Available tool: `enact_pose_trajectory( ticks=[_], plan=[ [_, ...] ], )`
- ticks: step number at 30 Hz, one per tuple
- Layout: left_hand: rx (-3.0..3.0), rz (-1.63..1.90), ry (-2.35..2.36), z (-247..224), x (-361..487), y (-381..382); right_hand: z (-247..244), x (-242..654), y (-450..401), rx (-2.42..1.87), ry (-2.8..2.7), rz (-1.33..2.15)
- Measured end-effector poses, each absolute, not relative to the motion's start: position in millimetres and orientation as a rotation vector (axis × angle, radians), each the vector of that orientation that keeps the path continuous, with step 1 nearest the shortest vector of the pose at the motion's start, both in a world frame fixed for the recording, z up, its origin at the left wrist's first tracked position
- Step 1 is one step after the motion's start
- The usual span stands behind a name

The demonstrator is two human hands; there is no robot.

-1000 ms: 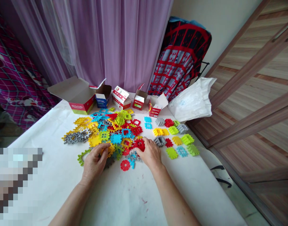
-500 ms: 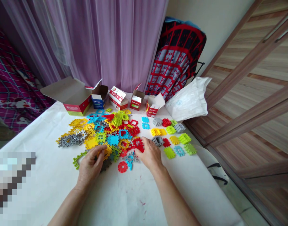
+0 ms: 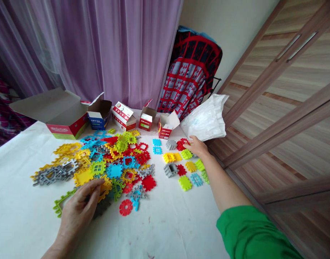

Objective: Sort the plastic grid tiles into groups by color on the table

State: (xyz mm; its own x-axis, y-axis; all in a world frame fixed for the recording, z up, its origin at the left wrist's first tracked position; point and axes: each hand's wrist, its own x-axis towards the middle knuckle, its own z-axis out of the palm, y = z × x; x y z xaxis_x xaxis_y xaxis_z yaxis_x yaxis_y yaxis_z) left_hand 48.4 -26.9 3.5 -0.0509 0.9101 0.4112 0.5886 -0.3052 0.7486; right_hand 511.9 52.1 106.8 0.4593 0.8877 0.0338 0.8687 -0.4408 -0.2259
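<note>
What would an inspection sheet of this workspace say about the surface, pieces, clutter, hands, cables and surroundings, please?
Surface: white-covered table, with faint reddish marks near the front.
Pieces: mixed-colour pile on the left; smaller groups on the right.
Clutter: five boxes along the back; white bag at back right.
Hands: left hand at the pile's near edge, right hand at a red piece; grips unclear.
Cables: nothing seen.
Surroundings: purple curtain, wooden cabinet.

From here, the left hand [image 3: 80,204] is holding its fingers [image 3: 92,183] bent, while the right forearm [image 3: 224,183] is slanting inward, the right hand [image 3: 197,146] sitting farther out.
</note>
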Motion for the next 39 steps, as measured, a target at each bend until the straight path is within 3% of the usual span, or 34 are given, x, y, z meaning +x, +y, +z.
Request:
enact_pose_trajectory(
  ticks=[39],
  plan=[
    [1.863,1.236,1.668,7.6,47.6,-27.5,79.0,534.6,81.4,-2.537,-1.780,0.037]
  ],
)
